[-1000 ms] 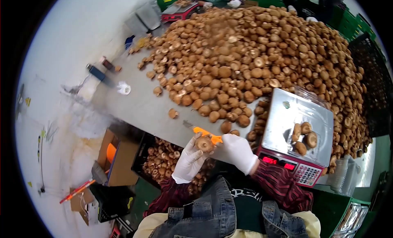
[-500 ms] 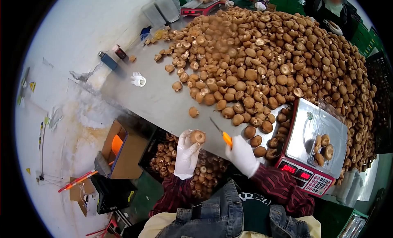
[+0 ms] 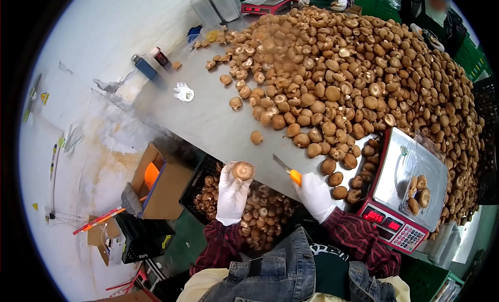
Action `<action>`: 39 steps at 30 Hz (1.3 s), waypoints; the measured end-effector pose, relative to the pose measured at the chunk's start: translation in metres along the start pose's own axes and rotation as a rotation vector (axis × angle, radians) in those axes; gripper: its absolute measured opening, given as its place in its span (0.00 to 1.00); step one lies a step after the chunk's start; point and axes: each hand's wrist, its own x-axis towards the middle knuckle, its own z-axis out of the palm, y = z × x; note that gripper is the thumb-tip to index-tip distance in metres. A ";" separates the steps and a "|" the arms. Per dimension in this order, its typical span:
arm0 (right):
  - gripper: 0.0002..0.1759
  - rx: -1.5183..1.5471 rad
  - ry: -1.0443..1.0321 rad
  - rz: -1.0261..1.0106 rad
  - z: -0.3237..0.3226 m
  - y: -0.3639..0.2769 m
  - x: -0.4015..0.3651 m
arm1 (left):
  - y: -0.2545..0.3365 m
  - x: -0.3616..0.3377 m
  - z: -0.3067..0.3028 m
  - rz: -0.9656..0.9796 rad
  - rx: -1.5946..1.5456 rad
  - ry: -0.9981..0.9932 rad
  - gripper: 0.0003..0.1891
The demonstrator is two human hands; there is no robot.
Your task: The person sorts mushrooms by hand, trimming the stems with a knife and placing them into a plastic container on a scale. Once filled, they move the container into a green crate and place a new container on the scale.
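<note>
My left hand, in a white glove, grips a brown mushroom between thumb and fingers, its underside turned toward me. In my gloved right hand is a small knife with an orange handle; its blade points up and left, apart from the mushroom. Both hands are over the near edge of the steel table. Below the left hand stands a black crate holding many mushrooms. A single mushroom lies on the table beyond my hands.
A large heap of mushrooms covers the table's far and right side. A red scale at right carries several mushrooms in a clear tray. A white glove and a blue bottle are at left. Two people stand across the table.
The mushroom in my left hand has turned so more of its underside shows. My right hand still holds the knife, a little farther from it. The whole view has shifted slightly.
</note>
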 end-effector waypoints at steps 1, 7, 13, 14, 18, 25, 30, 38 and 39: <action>0.16 0.011 -0.061 0.057 0.005 0.004 0.001 | -0.001 -0.001 -0.004 0.003 0.003 0.004 0.23; 0.19 -0.016 0.020 -0.018 -0.032 -0.008 0.027 | -0.017 0.002 -0.007 -0.390 -0.688 -0.071 0.23; 0.40 0.352 -0.300 0.027 -0.095 -0.045 0.028 | -0.047 -0.012 0.026 -0.485 0.051 -0.186 0.24; 0.36 0.365 -0.271 0.060 -0.098 -0.042 0.022 | -0.049 -0.015 0.033 -0.539 0.042 -0.205 0.25; 0.30 0.226 -0.141 0.200 -0.146 -0.019 0.003 | -0.057 -0.010 0.064 -0.509 0.271 -0.309 0.20; 0.28 -0.393 0.267 0.589 -0.270 0.072 -0.064 | -0.066 0.074 0.057 0.256 1.218 -0.273 0.16; 0.29 -0.659 0.144 0.647 -0.284 0.113 -0.107 | -0.081 0.121 0.058 0.280 1.542 -0.346 0.22; 0.16 -0.373 0.387 0.855 -0.296 0.119 -0.122 | -0.084 0.156 0.033 -0.069 0.957 -0.378 0.24; 0.16 -0.374 0.418 0.859 -0.295 0.125 -0.130 | -0.081 0.152 0.035 -0.250 0.640 -0.269 0.25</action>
